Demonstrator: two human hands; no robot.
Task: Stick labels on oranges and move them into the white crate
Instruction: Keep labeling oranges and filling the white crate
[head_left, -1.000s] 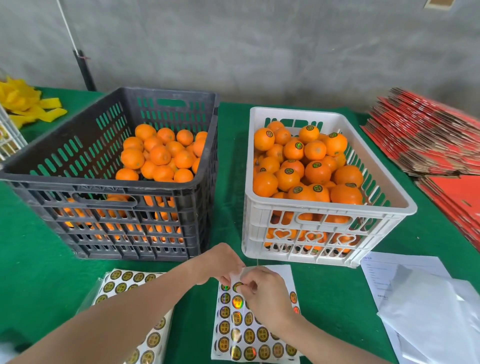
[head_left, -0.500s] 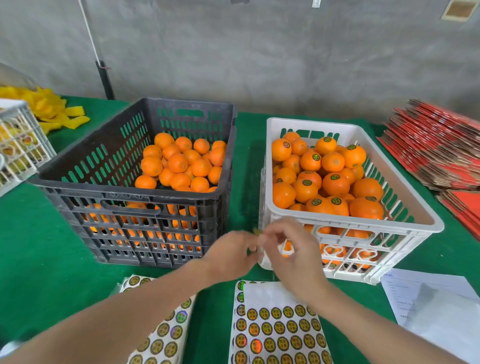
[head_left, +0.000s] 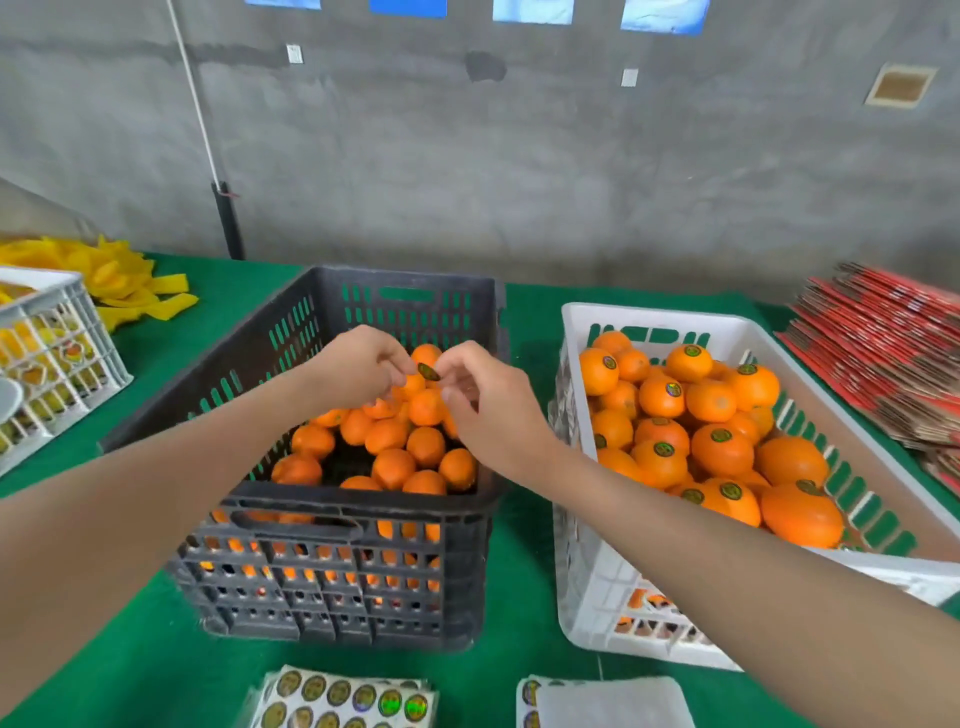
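Observation:
Both my hands hover over the dark grey crate (head_left: 343, 501), which holds several unlabelled oranges (head_left: 392, 467). A small round dark label (head_left: 428, 371) sits between their fingertips. My left hand (head_left: 353, 371) pinches its left edge and my right hand (head_left: 488, 410) pinches its right edge, just above the top oranges. The white crate (head_left: 660, 317) to the right holds several labelled oranges (head_left: 722, 449). Two label sheets, one (head_left: 343, 699) on the left and one (head_left: 608, 701) partly peeled on the right, lie at the near table edge.
A green cloth (head_left: 524, 322) covers the table. Another white crate (head_left: 57, 332) with fruit stands at the far left, with yellow foam nets (head_left: 119, 280) behind it. Stacked red flat cartons (head_left: 878, 343) lie at the right. A grey wall closes the back.
My hands lifted from the right label sheet with a label and moved forward and left, from in front of the white crate to above the oranges in the dark crate. The camera tilted up.

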